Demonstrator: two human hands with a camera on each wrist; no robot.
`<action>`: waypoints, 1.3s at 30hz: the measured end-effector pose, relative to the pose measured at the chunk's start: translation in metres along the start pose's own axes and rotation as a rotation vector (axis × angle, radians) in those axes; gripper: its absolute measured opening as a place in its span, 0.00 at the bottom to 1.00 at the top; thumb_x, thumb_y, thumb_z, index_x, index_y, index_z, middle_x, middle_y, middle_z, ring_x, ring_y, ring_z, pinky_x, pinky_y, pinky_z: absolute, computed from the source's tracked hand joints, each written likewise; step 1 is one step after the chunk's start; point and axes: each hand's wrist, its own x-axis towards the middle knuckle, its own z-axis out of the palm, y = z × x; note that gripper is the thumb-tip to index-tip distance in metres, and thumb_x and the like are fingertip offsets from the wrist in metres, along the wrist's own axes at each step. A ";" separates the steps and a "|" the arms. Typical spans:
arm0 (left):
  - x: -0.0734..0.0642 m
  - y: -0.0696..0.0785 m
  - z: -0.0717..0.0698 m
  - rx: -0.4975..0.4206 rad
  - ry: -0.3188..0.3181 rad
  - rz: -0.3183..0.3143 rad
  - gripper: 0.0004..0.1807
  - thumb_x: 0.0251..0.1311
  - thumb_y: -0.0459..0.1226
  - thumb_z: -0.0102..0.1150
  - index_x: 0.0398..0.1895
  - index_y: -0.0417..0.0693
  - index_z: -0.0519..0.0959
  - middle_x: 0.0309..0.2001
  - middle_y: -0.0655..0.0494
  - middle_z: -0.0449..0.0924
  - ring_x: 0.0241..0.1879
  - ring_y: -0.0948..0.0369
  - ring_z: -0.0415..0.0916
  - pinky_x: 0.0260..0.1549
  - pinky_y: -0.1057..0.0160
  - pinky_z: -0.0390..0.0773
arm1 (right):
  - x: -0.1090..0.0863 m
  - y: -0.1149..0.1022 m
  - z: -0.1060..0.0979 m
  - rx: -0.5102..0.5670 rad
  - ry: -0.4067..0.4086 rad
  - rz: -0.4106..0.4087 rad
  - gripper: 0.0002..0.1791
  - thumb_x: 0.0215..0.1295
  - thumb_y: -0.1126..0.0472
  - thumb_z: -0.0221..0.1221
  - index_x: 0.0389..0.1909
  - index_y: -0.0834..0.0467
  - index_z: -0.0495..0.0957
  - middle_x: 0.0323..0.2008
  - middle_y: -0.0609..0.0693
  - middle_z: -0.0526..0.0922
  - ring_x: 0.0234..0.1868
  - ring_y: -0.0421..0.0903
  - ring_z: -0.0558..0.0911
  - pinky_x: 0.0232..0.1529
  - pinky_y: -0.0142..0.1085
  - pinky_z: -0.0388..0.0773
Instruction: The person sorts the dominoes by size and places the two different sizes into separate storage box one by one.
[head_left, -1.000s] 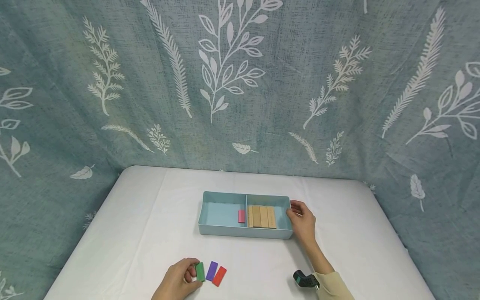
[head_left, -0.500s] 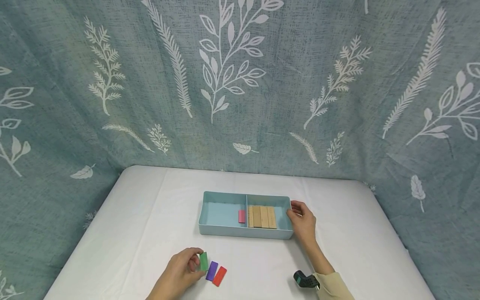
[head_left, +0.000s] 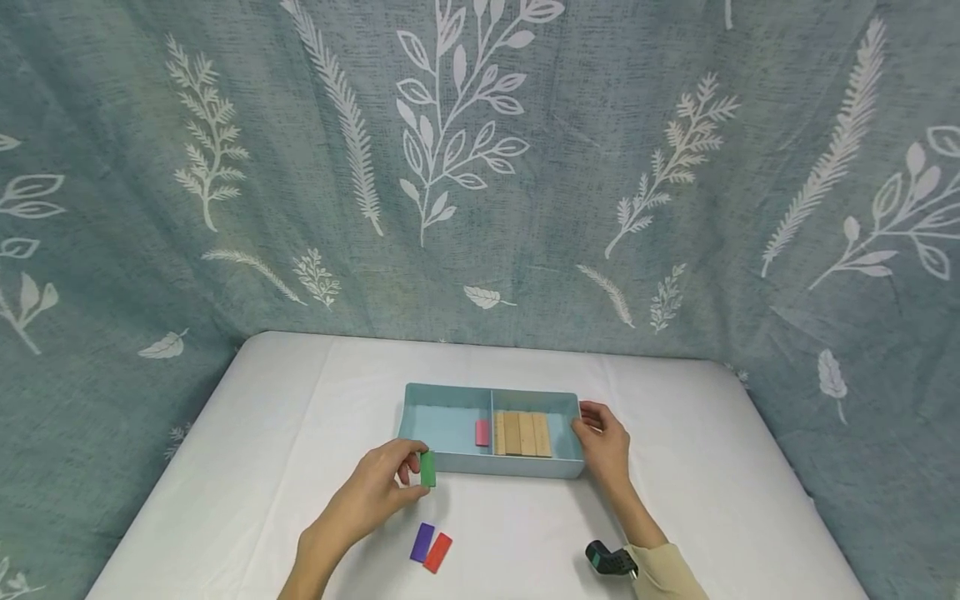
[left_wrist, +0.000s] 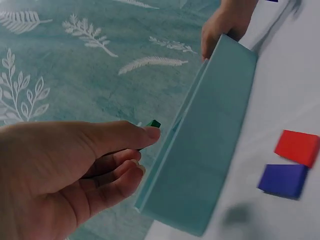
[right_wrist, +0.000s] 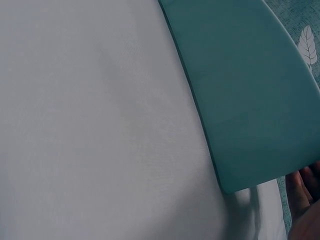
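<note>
My left hand [head_left: 371,492] pinches a small green block [head_left: 427,469] between thumb and fingers, above the front wall of a light blue divided box [head_left: 510,465]. In the left wrist view only an end of that block shows past the thumb, close beside the box's rim. My right hand [head_left: 606,446] holds the box's right end, thumb at the rim and fingers along the outside. The left compartment contains a pink block [head_left: 482,432] against the divider. Several plain wooden blocks [head_left: 522,434] lie side by side in the right compartment.
A purple block [head_left: 422,542] and a red block [head_left: 438,552] lie close together on the white tabletop [head_left: 247,500], in front of the box. A black device [head_left: 611,559] sits by the right sleeve [head_left: 667,571]. A leaf-patterned curtain [head_left: 480,167] hangs behind the table.
My left hand has lifted the green block from beside the purple one and carried it forward and right to the box's front wall. The right hand and box have stayed put.
</note>
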 end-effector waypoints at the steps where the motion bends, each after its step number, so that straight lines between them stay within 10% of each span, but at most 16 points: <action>1: 0.004 0.002 -0.002 0.011 -0.008 0.006 0.23 0.50 0.29 0.74 0.50 0.39 0.77 0.33 0.62 0.74 0.31 0.65 0.71 0.28 0.69 0.76 | 0.000 0.000 0.000 0.005 -0.001 -0.001 0.19 0.61 0.69 0.60 0.54 0.66 0.77 0.49 0.62 0.82 0.50 0.54 0.81 0.44 0.18 0.75; 7: 0.033 0.007 -0.009 0.031 -0.042 0.039 0.23 0.51 0.30 0.73 0.51 0.37 0.78 0.34 0.61 0.76 0.31 0.63 0.73 0.29 0.67 0.77 | -0.001 -0.001 0.000 0.007 -0.006 0.005 0.19 0.61 0.69 0.60 0.54 0.66 0.77 0.50 0.62 0.82 0.51 0.54 0.81 0.42 0.15 0.73; 14: 0.069 -0.002 -0.004 0.039 -0.088 0.049 0.23 0.52 0.31 0.73 0.52 0.35 0.79 0.32 0.57 0.77 0.30 0.63 0.73 0.27 0.67 0.76 | -0.002 -0.002 0.001 -0.018 -0.016 0.018 0.19 0.63 0.68 0.60 0.55 0.66 0.76 0.50 0.62 0.81 0.52 0.54 0.81 0.54 0.39 0.80; 19: 0.088 -0.009 0.004 0.026 -0.145 0.016 0.23 0.54 0.31 0.72 0.53 0.33 0.78 0.33 0.52 0.79 0.28 0.64 0.72 0.28 0.65 0.76 | -0.002 -0.003 0.001 -0.018 -0.021 0.011 0.19 0.63 0.68 0.60 0.55 0.66 0.76 0.51 0.62 0.81 0.52 0.54 0.81 0.52 0.32 0.80; 30: 0.111 -0.023 0.023 0.047 -0.249 -0.011 0.24 0.51 0.29 0.74 0.51 0.29 0.78 0.34 0.48 0.79 0.29 0.61 0.72 0.29 0.63 0.77 | 0.000 -0.001 0.001 -0.007 -0.013 0.008 0.19 0.62 0.69 0.60 0.55 0.67 0.77 0.50 0.63 0.81 0.51 0.55 0.81 0.44 0.18 0.75; 39: 0.124 -0.035 0.040 0.094 -0.302 -0.053 0.26 0.48 0.30 0.76 0.50 0.29 0.78 0.31 0.50 0.77 0.28 0.62 0.71 0.28 0.64 0.77 | 0.000 0.000 0.001 -0.037 -0.008 0.016 0.19 0.63 0.69 0.60 0.55 0.66 0.76 0.51 0.62 0.81 0.52 0.55 0.80 0.55 0.42 0.79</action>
